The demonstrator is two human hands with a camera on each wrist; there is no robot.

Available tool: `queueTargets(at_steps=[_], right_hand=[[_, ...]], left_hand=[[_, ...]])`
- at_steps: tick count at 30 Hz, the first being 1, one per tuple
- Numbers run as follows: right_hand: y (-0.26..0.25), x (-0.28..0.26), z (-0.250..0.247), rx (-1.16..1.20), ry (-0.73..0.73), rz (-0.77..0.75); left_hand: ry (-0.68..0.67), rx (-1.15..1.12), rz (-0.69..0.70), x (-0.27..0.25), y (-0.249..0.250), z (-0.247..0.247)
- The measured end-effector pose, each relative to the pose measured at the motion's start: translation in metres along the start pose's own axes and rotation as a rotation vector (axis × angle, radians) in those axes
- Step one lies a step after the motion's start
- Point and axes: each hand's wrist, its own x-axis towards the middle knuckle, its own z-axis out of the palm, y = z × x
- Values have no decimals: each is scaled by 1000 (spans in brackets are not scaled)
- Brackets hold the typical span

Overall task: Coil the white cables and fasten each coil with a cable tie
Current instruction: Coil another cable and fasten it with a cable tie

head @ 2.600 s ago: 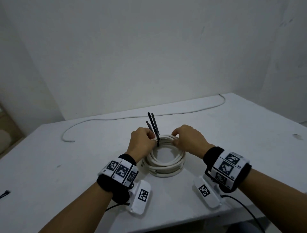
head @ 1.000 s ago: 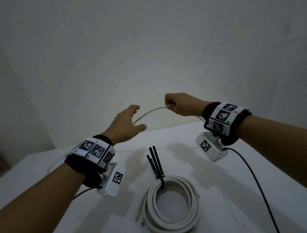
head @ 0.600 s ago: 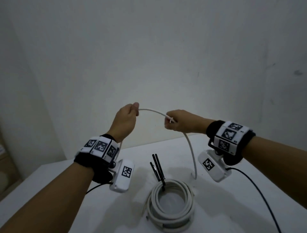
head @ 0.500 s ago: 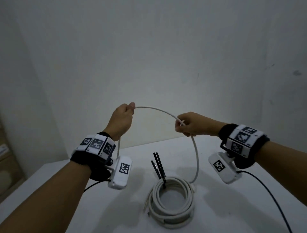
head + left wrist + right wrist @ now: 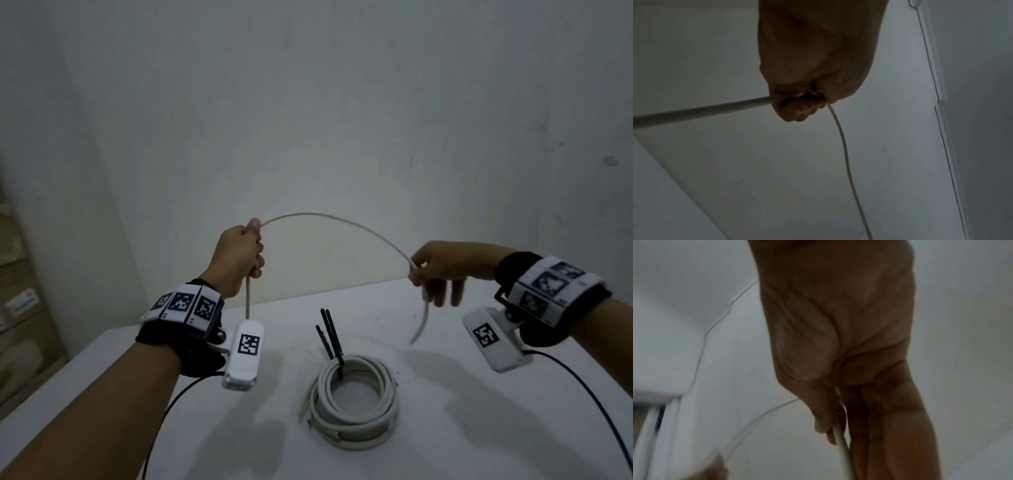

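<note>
A loose white cable (image 5: 329, 222) arches in the air between both hands above the table. My left hand (image 5: 239, 257) grips it in a fist, and one end hangs down from the fist (image 5: 694, 112). My right hand (image 5: 435, 270) pinches the cable between thumb and forefinger, its other fingers hanging down; the cable's short free end (image 5: 423, 322) dangles below it (image 5: 840, 443). A finished white coil (image 5: 356, 401) lies on the white table (image 5: 479, 428) in front of me, with black cable ties (image 5: 330, 334) sticking up from its far side.
A bare white wall stands close behind the table. Cardboard boxes (image 5: 17, 308) sit on the floor at far left. Black wrist-camera leads (image 5: 582, 387) trail over the table's near side.
Both hands left the tied coil and lifted the loose cable off the table. Over the last half second they moved apart, widening the arch, and the right hand slid toward the cable's end.
</note>
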Motion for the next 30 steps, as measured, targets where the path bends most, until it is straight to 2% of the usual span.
queueTargets(at_steps=[2,5,9,12,14,18,20,22,24,26,28,30], right_hand=[[-10,-5,1,415,-30,-168],[-29,-5,11,830,71,-331],[-53,7,54,1232,244,-380],[-70,13,99,1418,247,-343],[-77,14,130,1405,247,-311],[-81,14,175,1193,271,-236],[-86,12,186,1236,197,-191],[-93,7,186,1243,44,-155],[-94,-1,180,923,-131,-152],[-92,-13,174,504,-215,-203],[-91,-24,166,347,-127,-275],[-93,-28,157,452,109,-366]], left_hand=[[-29,-21,-19,-8,-6,2],[-36,-48,-32,-22,-18,7],[-64,-220,-82,-37,-29,22],[-50,-377,-88,-50,-35,36],[-22,-479,-80,-57,-39,40],[83,-555,-42,-59,-48,36],[105,-483,-19,-61,-52,34],[136,-434,-11,-63,-55,32],[160,-397,-8,-62,-56,26],[156,-338,-26,-60,-58,16],[133,-291,-36,-59,-61,6],[96,-252,-23,-59,-66,-1]])
